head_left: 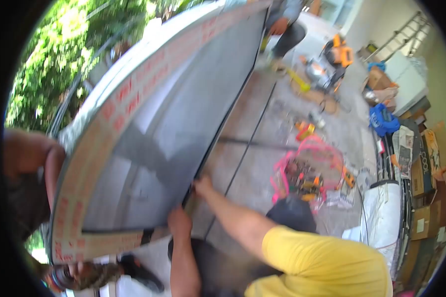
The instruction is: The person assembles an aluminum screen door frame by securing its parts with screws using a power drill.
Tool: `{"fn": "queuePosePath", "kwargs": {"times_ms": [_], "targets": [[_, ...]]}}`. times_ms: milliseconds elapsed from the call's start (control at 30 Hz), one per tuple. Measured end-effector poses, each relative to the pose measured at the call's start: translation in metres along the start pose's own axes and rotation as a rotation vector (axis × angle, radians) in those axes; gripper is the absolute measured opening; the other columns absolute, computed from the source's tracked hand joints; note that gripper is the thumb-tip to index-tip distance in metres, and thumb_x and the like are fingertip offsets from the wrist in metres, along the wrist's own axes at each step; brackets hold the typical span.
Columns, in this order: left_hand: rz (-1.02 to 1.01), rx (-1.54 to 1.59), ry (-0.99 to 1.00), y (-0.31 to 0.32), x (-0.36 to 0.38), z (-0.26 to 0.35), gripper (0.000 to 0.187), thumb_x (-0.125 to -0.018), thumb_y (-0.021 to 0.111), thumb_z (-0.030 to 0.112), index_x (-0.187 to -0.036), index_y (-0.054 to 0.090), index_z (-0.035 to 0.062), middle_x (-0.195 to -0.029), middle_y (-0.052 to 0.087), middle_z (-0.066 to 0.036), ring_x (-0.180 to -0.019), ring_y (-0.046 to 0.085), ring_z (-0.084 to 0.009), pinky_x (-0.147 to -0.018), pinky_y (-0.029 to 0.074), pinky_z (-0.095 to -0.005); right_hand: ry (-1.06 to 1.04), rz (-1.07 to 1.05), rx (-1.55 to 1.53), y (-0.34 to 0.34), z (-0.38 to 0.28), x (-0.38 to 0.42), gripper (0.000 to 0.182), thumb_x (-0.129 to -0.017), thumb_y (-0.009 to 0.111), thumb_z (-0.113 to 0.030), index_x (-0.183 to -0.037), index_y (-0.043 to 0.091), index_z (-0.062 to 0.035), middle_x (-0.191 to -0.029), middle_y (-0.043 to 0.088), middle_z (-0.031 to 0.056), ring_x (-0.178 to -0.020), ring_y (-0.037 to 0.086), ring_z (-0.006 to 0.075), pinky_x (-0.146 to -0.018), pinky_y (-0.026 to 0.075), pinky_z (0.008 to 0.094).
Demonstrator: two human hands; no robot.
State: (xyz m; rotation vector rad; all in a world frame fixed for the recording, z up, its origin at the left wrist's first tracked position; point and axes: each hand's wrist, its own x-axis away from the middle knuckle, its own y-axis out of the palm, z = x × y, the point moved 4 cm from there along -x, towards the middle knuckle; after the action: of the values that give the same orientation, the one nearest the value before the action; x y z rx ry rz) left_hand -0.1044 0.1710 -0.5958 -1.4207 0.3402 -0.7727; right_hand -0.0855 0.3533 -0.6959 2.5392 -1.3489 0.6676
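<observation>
A large framed panel (158,133) stands tilted in front of me. Its grey see-through sheet sits inside a border (126,101) covered with red-printed protective film. Along the inner edge nearest me runs a thin black strip (218,131). My right hand (202,187) is closed at this strip, fingers pinched together. Just below, my left hand (180,221) is closed at the corner of the sheet and border; its fingertips are partly hidden. Motion blur hides the finest detail at both hands.
Another person's hand (280,25) is near the panel's far end; further people are at the left edge and lower left, with a dark shoe (141,273). A pink-rimmed tool bag (309,171), an orange power tool (339,52) and cardboard boxes (426,173) lie to the right.
</observation>
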Motion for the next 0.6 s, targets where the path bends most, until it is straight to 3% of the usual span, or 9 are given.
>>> {"fn": "queuePosePath", "kwargs": {"times_ms": [33, 100, 133, 233, 333, 400, 433, 500, 600], "targets": [[-0.020, 0.016, -0.034, -0.005, 0.004, 0.000, 0.023, -0.086, 0.059, 0.010, -0.107, 0.063, 0.0041, -0.100, 0.067, -0.019, -0.098, 0.066, -0.0364, -0.086, 0.052, -0.0463, -0.047, 0.085, 0.179, -0.002, 0.008, -0.007, 0.022, -0.087, 0.070, -0.009, -0.103, 0.064, 0.0048, -0.086, 0.069, 0.0179, -0.072, 0.070, 0.0296, -0.054, 0.058, 0.0428], [-0.096, -0.006, -0.058, -0.001, 0.006, -0.006, 0.026, -0.082, 0.065, 0.012, -0.107, 0.063, 0.0045, -0.103, 0.067, -0.018, -0.100, 0.066, -0.0362, -0.086, 0.053, -0.0458, 0.123, 0.009, -0.004, -0.001, 0.013, -0.008, 0.015, -0.088, 0.069, -0.008, -0.097, 0.063, 0.0032, -0.084, 0.069, 0.0162, -0.071, 0.070, 0.0262, -0.056, 0.060, 0.0401], [-0.113, -0.017, -0.062, -0.003, 0.008, -0.007, 0.026, -0.082, 0.066, 0.013, -0.106, 0.063, 0.0044, -0.103, 0.067, -0.017, -0.100, 0.066, -0.0355, -0.086, 0.054, -0.0455, 0.209, -0.022, -0.176, -0.006, -0.018, 0.023, 0.013, -0.090, 0.068, -0.010, -0.093, 0.063, 0.0014, -0.083, 0.069, 0.0141, -0.070, 0.070, 0.0248, -0.055, 0.059, 0.0383], [-0.105, -0.026, -0.077, 0.003, 0.005, -0.008, 0.024, -0.082, 0.067, 0.013, -0.105, 0.063, 0.0047, -0.105, 0.067, -0.017, -0.100, 0.066, -0.0341, -0.085, 0.054, -0.0446, 0.221, -0.069, -0.183, -0.002, -0.024, 0.021, 0.012, -0.092, 0.064, -0.010, -0.097, 0.062, 0.0007, -0.083, 0.068, 0.0121, -0.069, 0.069, 0.0255, -0.053, 0.057, 0.0383], [-0.084, -0.054, -0.096, 0.015, 0.001, -0.007, 0.020, -0.084, 0.066, 0.013, -0.102, 0.063, 0.0058, -0.106, 0.065, -0.016, -0.099, 0.067, -0.0329, -0.084, 0.055, -0.0428, 0.315, -0.104, -0.291, -0.001, -0.013, 0.013, 0.014, -0.096, 0.056, -0.007, -0.107, 0.060, -0.0007, -0.092, 0.068, 0.0120, -0.076, 0.070, 0.0261, -0.059, 0.057, 0.0401], [-0.092, -0.021, -0.116, 0.015, 0.003, -0.006, 0.017, -0.087, 0.063, 0.012, -0.102, 0.063, 0.0057, -0.107, 0.065, -0.016, -0.099, 0.066, -0.0339, -0.084, 0.055, -0.0427, 0.392, -0.168, -0.377, -0.003, -0.007, 0.012, 0.020, -0.098, 0.048, -0.005, -0.115, 0.057, -0.0023, -0.104, 0.066, 0.0130, -0.085, 0.069, 0.0263, -0.073, 0.057, 0.0450], [-0.094, -0.023, -0.112, 0.009, 0.005, -0.002, 0.017, -0.087, 0.063, 0.012, -0.102, 0.063, 0.0057, -0.107, 0.065, -0.016, -0.099, 0.066, -0.0339, -0.084, 0.055, -0.0427, 0.393, -0.164, -0.381, -0.006, -0.008, 0.014, 0.020, -0.098, 0.048, -0.005, -0.115, 0.057, -0.0023, -0.104, 0.066, 0.0130, -0.085, 0.069, 0.0263, -0.073, 0.057, 0.0450], [-0.067, -0.030, -0.112, -0.004, 0.008, 0.006, 0.017, -0.088, 0.061, 0.012, -0.104, 0.062, 0.0048, -0.108, 0.065, -0.017, -0.102, 0.066, -0.0347, -0.084, 0.055, -0.0433, 0.416, -0.160, -0.503, -0.009, -0.009, 0.020, 0.020, -0.095, 0.042, -0.003, -0.104, 0.060, -0.0048, -0.096, 0.066, 0.0106, -0.081, 0.069, 0.0264, -0.069, 0.056, 0.0464], [-0.091, -0.003, -0.148, 0.012, 0.002, -0.002, 0.020, -0.088, 0.061, 0.013, -0.106, 0.061, 0.0036, -0.105, 0.067, -0.019, -0.101, 0.067, -0.0360, -0.083, 0.055, -0.0444, 0.429, -0.186, -0.499, -0.012, -0.019, 0.029, 0.016, -0.096, 0.046, -0.006, -0.100, 0.061, -0.0065, -0.092, 0.066, 0.0098, -0.081, 0.069, 0.0260, -0.073, 0.055, 0.0469]]}}
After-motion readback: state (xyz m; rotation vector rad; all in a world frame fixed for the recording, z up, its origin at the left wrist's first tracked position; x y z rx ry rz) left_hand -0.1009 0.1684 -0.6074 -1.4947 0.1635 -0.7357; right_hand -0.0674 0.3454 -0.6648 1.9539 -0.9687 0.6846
